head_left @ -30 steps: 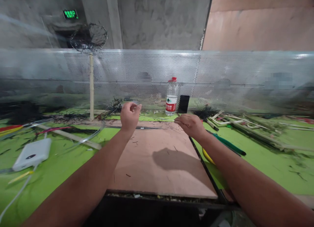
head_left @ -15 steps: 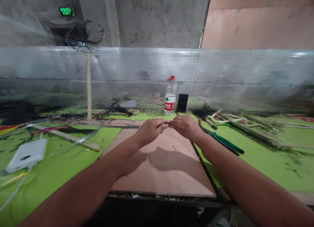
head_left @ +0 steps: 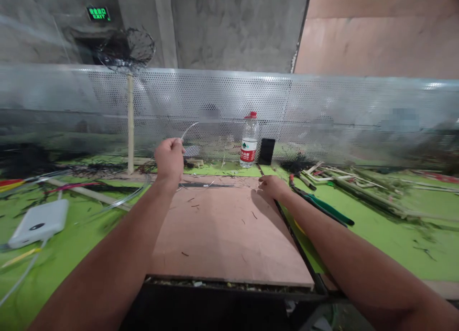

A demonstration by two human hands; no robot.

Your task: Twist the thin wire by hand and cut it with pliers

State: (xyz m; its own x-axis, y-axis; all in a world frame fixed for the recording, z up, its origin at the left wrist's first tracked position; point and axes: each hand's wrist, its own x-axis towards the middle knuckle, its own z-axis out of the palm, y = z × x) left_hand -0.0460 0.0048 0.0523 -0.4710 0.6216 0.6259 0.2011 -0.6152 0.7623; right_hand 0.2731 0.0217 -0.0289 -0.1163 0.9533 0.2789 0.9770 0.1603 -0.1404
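My left hand (head_left: 169, 160) is raised above the back left of the pinkish board (head_left: 229, 240), its fingers closed on a thin pale strand (head_left: 189, 127) that curves up and right. At the board's back right corner, my right hand (head_left: 272, 186) hovers low with its fingers bent; whether anything thin is between the fingertips cannot be made out. Small dark bits lie on the board. Just right of my right hand are green-handled pliers (head_left: 326, 209).
Behind stand a water bottle (head_left: 248, 142) and a black phone (head_left: 267, 151), before a perforated metal screen (head_left: 215, 92). A white power bank (head_left: 38, 222) lies left. Bamboo strips (head_left: 373, 190) are piled right. An upright stick (head_left: 130, 125) holds a dark wire mesh.
My hands were together over the board's back edge and have parted. The left moved left and up with the pale strand, the right slightly right and down.
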